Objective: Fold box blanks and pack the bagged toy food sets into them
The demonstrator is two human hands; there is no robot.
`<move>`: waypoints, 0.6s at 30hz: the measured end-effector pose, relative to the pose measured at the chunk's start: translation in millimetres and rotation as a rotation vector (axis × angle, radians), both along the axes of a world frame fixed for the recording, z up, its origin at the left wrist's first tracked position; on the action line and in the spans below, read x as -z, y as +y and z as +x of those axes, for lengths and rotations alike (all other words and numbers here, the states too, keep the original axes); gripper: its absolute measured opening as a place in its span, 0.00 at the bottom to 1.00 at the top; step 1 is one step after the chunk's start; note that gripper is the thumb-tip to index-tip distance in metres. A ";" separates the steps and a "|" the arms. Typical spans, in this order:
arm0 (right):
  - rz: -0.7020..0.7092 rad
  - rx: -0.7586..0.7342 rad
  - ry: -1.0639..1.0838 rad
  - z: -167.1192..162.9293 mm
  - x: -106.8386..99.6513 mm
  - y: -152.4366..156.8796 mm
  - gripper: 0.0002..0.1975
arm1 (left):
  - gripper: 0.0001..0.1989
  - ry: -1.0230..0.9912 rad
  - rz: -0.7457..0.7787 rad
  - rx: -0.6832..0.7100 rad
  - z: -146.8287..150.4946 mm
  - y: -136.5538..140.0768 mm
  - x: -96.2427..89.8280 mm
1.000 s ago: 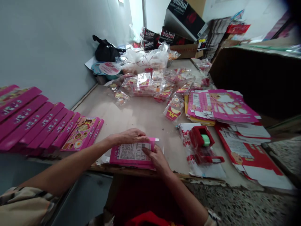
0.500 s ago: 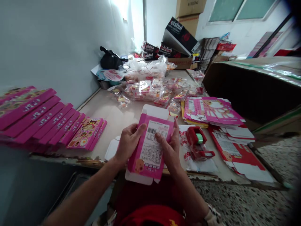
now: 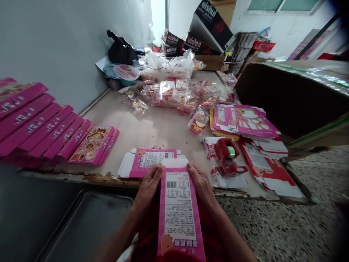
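Observation:
A pink cardboard box [image 3: 178,207], printed side up with a barcode and text panel, is held close to my body at the table's front edge. My left hand [image 3: 151,182] grips its upper left corner, and my right hand [image 3: 200,182] grips the upper right one. Its white end flap [image 3: 176,162] stands out at the far end between my hands. Just beyond, a second pink box [image 3: 148,160] lies flat on the table with white flaps showing. The near end of the held box is partly hidden by red cloth.
Pink boxes [image 3: 51,125] stand in a leaning row at left. Bagged toy packets [image 3: 166,94] lie toward the back. A red tape dispenser [image 3: 226,153], flat pink cartons [image 3: 245,122] and red cartons [image 3: 269,171] lie at right, beside a large open cardboard box [image 3: 289,94].
The held box has come down and nearer my body, with both hands now at its far corners. The view has tilted downward, and the flat box behind shows more fully.

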State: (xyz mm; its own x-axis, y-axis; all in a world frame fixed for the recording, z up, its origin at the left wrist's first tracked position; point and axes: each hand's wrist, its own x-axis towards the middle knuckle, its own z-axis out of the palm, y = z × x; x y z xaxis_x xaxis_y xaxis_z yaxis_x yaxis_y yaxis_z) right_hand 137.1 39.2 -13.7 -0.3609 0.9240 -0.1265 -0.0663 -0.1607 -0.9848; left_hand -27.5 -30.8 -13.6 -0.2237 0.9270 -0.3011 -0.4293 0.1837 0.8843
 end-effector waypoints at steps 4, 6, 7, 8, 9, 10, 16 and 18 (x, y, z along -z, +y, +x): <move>-0.031 0.041 0.053 10.2 -6.9 8.5 0.24 | 0.21 -0.028 0.045 -0.004 -6.1 13.5 -10.1; -0.105 0.005 0.105 15.4 -10.6 12.9 0.29 | 0.24 0.021 0.082 0.028 -8.6 18.3 -16.9; -0.123 -0.019 0.103 17.7 -11.9 14.9 0.25 | 0.22 0.075 0.084 0.056 -9.9 19.5 -20.4; -0.120 -0.038 0.084 19.8 -13.0 16.6 0.21 | 0.19 0.139 0.079 0.083 -11.4 20.1 -23.8; -0.098 -0.050 0.052 21.6 -14.1 18.0 0.17 | 0.16 0.204 0.070 0.103 -13.0 20.1 -27.1; -0.062 -0.053 0.015 23.2 -15.3 19.2 0.14 | 0.14 0.259 0.060 0.116 -14.8 19.8 -30.1; 0.068 -0.109 -0.038 24.0 -26.9 25.1 0.14 | 0.13 0.362 0.053 0.119 -22.9 24.8 -41.6; 0.017 -0.106 -0.022 18.8 -30.0 27.7 0.13 | 0.14 0.351 0.019 0.120 -23.0 31.8 -44.6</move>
State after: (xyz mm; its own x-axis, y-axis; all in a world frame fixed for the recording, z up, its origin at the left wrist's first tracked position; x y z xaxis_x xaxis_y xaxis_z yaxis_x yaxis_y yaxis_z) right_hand 155.8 66.9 16.4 -0.4545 0.8827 -0.1197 -0.0282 -0.1485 -0.9885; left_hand -50.5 1.0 31.0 -0.1999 0.9575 -0.2080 -0.0756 0.1966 0.9776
